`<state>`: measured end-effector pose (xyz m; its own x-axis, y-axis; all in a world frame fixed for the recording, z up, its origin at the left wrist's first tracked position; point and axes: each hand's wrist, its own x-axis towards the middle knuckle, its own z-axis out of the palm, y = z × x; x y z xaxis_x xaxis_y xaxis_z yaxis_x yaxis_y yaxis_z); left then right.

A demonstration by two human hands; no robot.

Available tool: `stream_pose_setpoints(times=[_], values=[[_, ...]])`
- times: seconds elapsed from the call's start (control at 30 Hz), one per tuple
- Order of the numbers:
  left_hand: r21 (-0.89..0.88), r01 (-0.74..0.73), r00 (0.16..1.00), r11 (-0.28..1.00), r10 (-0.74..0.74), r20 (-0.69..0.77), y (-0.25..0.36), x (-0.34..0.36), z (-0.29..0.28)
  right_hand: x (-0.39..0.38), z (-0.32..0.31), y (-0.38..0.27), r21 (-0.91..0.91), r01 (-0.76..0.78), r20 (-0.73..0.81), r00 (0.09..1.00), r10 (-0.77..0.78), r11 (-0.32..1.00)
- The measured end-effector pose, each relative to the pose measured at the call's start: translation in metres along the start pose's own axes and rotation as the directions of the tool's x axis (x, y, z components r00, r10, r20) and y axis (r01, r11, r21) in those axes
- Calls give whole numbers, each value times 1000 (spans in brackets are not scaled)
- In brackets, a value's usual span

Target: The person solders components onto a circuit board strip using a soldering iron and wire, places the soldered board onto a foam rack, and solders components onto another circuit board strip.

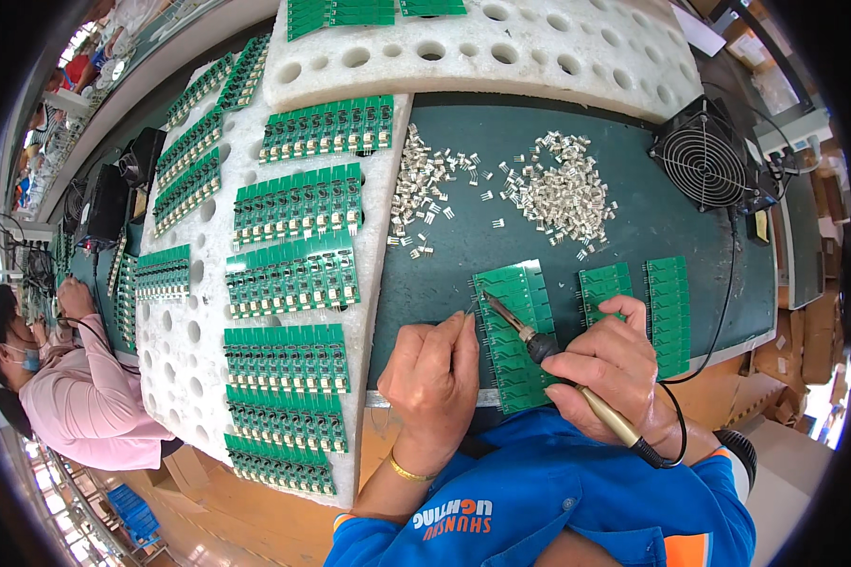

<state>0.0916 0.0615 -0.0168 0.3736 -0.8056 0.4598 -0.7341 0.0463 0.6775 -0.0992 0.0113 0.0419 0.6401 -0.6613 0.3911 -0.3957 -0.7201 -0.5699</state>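
My right hand (610, 364) is closed around a soldering iron (600, 408), its metal tip touching down near the left edge of a green circuit board panel (512, 369). At that same edge, my left hand (432, 373) pinches a thin solder wire (469, 308), most of it hidden by the fingers. The panel lies at the table's near edge, with a row of fine pins along its left side. To its right lie two more green panels, one (603, 283) partly behind my right hand and another (668, 317) beside it.
Loose small white connectors (563, 194) lie in piles on the dark green table (454, 123). A white foam board (373, 283) at the left carries rows of populated green boards (293, 274). A black fan (704, 161) stands at the back right. At far left sits a co-worker in pink (90, 406).
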Motion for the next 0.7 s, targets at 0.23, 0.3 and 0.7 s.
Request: stream_pose_setpoints(times=[0.23, 0.3, 0.7], values=[[18, -29, 1000, 999, 29, -2, -2, -1, 2, 0, -1, 0, -5, 0, 14, 1000, 0, 1000], [18, -30, 1000, 999, 30, -1, -2, -2, 2, 1, -1, -1, -3, -1, 22, 1000, 1, 1000], [-2, -26, 1000, 1000, 26, 17, 2, 0, 1, -1, -1, -1, -3, 3, 18, 1000, -3, 1000]])
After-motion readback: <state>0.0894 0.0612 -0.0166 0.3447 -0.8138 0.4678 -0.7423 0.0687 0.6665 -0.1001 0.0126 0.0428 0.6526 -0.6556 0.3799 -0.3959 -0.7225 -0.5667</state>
